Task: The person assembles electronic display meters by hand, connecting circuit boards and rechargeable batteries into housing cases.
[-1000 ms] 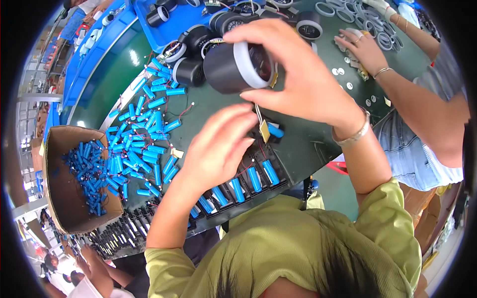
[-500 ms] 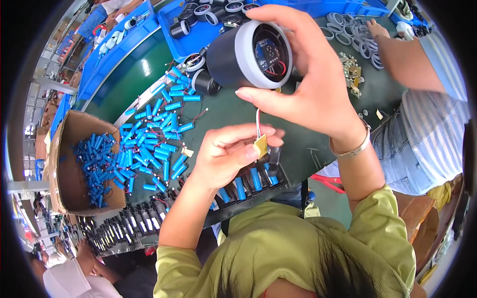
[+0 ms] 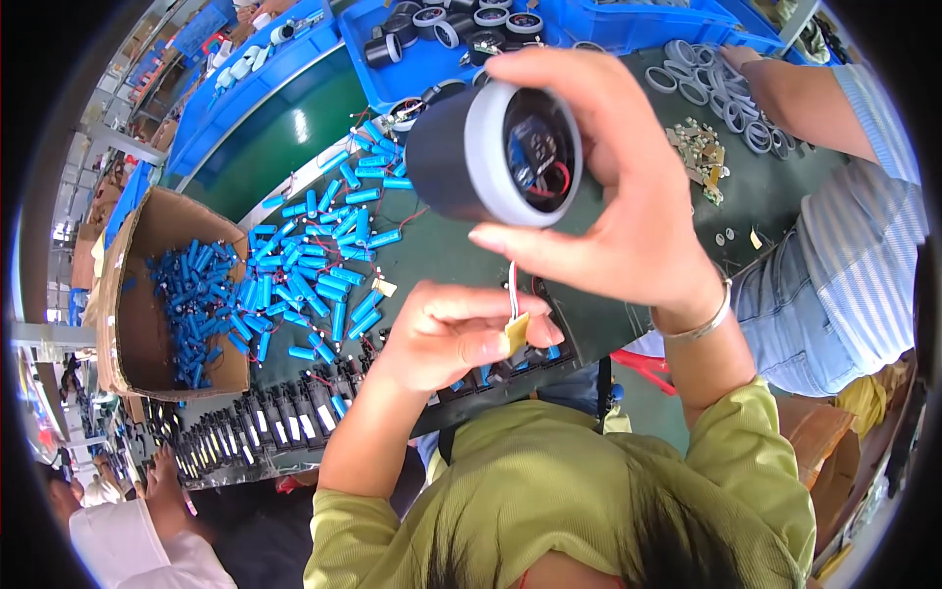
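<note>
My right hand (image 3: 638, 211) grips a black cylindrical housing (image 3: 442, 157) tilted on its side. Its light grey end ring (image 3: 495, 162) faces right, and dark parts and a red wire show inside. Lower down, my left hand (image 3: 427, 339) pinches a small yellow tab (image 3: 517, 334) between thumb and fingers. A white and a reddish wire (image 3: 512, 285) run up from the tab toward the housing; their upper end is hidden. Just below my left fingers is a small dark part, blurred; I cannot tell whether I hold it.
Blue wired battery cells (image 3: 304, 265) lie heaped on the table, spilling from a cardboard box (image 3: 123, 314). Black holders (image 3: 285, 417) line the near edge. Further off are a blue tray (image 3: 368, 88) of housings, grey rings (image 3: 731, 113), small boards (image 3: 705, 162) and a co-worker's arm (image 3: 814, 113).
Both hands have come slightly lower in the picture with the housing and yellow tab still held. The whole view has turned a little. The dark part under my left fingers has shifted down and left.
</note>
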A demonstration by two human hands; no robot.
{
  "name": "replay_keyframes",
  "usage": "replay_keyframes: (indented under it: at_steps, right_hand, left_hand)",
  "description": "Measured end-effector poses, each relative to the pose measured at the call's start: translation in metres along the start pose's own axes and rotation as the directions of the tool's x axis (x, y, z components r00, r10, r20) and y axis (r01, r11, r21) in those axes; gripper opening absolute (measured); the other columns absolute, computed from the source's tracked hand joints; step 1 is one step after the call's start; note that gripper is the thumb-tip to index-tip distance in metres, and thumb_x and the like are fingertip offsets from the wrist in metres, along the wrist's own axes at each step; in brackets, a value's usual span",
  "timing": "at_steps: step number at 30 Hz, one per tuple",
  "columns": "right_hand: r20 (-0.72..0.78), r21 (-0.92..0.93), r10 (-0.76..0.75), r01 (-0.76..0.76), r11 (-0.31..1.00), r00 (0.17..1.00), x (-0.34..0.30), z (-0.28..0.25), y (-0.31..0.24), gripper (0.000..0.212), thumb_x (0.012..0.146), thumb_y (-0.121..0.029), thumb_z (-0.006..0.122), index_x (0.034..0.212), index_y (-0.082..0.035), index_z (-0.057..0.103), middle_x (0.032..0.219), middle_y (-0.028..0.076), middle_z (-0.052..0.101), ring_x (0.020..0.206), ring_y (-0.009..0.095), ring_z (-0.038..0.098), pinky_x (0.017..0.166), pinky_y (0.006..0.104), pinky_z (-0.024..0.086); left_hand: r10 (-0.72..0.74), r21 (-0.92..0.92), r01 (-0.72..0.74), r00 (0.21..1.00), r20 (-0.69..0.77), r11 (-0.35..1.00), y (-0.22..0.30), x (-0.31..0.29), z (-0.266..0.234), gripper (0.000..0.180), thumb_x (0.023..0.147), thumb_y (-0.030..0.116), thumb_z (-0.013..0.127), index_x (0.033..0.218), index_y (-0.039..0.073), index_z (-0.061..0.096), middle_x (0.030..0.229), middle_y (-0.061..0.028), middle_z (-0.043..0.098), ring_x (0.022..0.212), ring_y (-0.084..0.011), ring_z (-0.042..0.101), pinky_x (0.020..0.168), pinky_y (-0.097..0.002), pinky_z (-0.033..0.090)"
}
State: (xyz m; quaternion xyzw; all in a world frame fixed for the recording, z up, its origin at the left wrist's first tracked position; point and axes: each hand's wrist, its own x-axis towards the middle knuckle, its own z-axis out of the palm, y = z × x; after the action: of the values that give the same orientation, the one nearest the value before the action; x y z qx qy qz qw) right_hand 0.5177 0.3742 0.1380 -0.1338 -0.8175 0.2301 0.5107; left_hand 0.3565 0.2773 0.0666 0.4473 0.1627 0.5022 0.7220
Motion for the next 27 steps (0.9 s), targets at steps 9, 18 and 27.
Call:
replay_keyframes:
  at_steps: [9,18,27]
  right_hand:
    - [-0.049,-0.117,-0.083,0.077,0.99,0.995,-0.006,0.008,-0.022,0.066,0.055,-0.009,0.079,0.114,0.0,0.052,0.108,0.014,0.043,0.094,0.025,0.052,0.079,0.0326,0.046]
    - [-0.108,-0.236,-0.347,0.315,0.919,0.932,0.0,0.012,-0.018,0.06,0.056,-0.011,0.079,0.108,0.001,0.052,0.103,0.018,0.054,0.092,0.027,0.056,0.074,0.0313,0.049]
    - [-0.107,-0.246,-0.359,0.326,0.913,0.927,0.004,0.014,-0.015,0.065,0.054,-0.013,0.081,0.11,0.001,0.051,0.103,0.018,0.054,0.091,0.027,0.055,0.075,0.0322,0.048]
  left_hand:
    - [0.018,0.142,-0.02,1.0,0.012,0.99,0.01,-0.012,0.007,0.03,0.078,0.007,0.06,0.103,-0.01,0.057,0.088,-0.0191,0.062,0.088,-0.03,0.059,0.081,-0.0411,0.046]
    - [0.073,0.141,-0.087,0.992,0.106,0.986,0.013,-0.015,0.003,0.033,0.079,-0.004,0.056,0.112,0.0,0.055,0.097,-0.024,0.059,0.092,-0.0346,0.059,0.081,-0.0448,0.046]
    - [0.066,0.165,-0.072,0.997,0.043,0.984,0.016,-0.015,-0.001,0.032,0.08,0.001,0.056,0.11,-0.008,0.053,0.097,-0.0213,0.06,0.092,-0.0295,0.059,0.083,-0.0402,0.045]
